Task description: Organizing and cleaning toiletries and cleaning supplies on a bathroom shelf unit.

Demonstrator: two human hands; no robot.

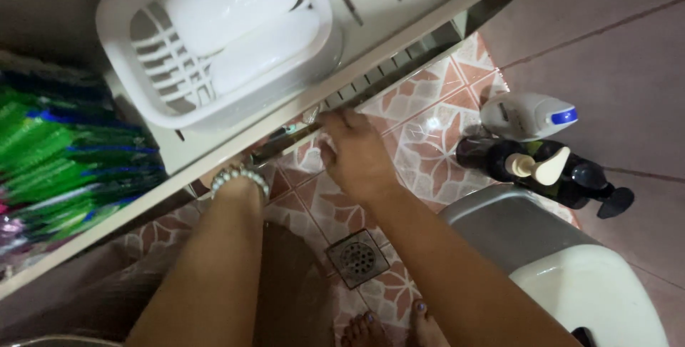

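My right hand (pixel 355 153) reaches to the front edge of a pale counter (pixel 399 40), its fingers curled by a small shiny object (pixel 312 114) under the lip. Whether it grips that object is unclear. My left forearm carries a beaded bracelet (pixel 240 178) at the wrist, and the hand itself is hidden beneath the counter. On the counter stands a white plastic dish basket (pixel 135 69) with white dishes (pixel 228 4) inside.
Patterned floor tiles with a square metal drain (pixel 357 258) lie below, my bare toes (pixel 389 327) next to it. Dark bottles and a white bottle (pixel 524 115) stand at right, beside a grey-and-white stool (pixel 571 268). Green and blue packets (pixel 57 161) are stacked at left.
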